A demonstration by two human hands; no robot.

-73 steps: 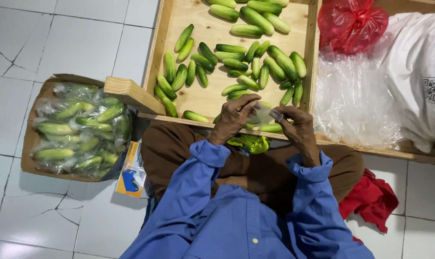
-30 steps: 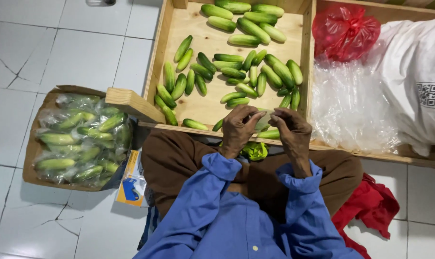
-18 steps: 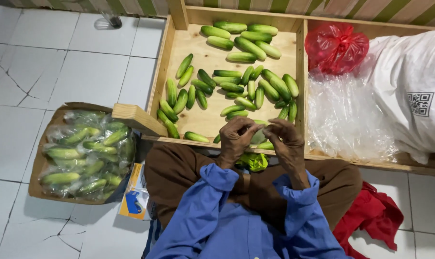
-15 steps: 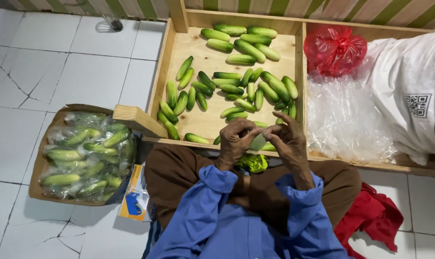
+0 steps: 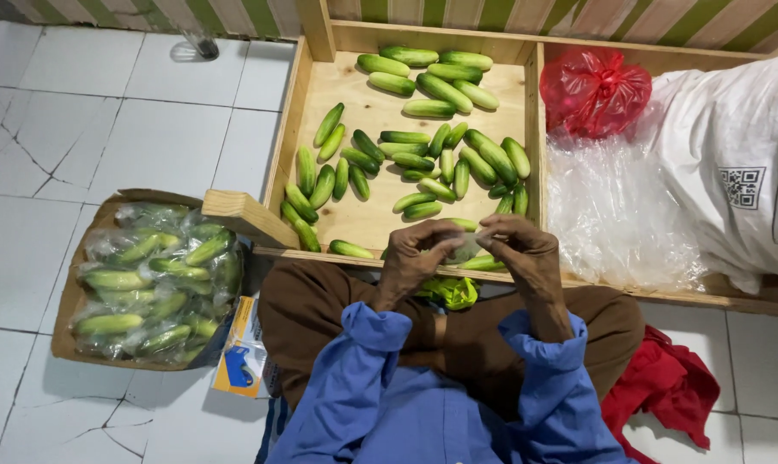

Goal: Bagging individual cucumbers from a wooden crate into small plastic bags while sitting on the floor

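Clear thin plastic, a small bag [image 5: 466,247], is pinched between both hands over the near rim of the wooden tray [image 5: 288,120]. The left hand [image 5: 416,253] has its fingers curled onto the bag's left edge; the right hand [image 5: 522,249] has its fingers bent in, gripping the right edge. What is inside the bag cannot be told.

Just beyond the hands, loose green cucumbers [image 5: 415,146] lie scattered on the tray's floor, some touching, a further cluster near its far wall. Below the tray's near rim, on the person's lap, sits a bright green crumpled bit [image 5: 452,292], between brown trouser legs.

Right of the tray's divider lie a heap of clear plastic bags [image 5: 616,210], a red plastic bag [image 5: 595,90] and a large white sack [image 5: 737,163]. Left of the tray, a cardboard box [image 5: 63,331] holds bagged cucumbers [image 5: 153,279]; a yellow and blue packet [image 5: 237,352] lies beside it. A red cloth [image 5: 659,391] lies on the white tiled floor [image 5: 106,112], right of the knee.
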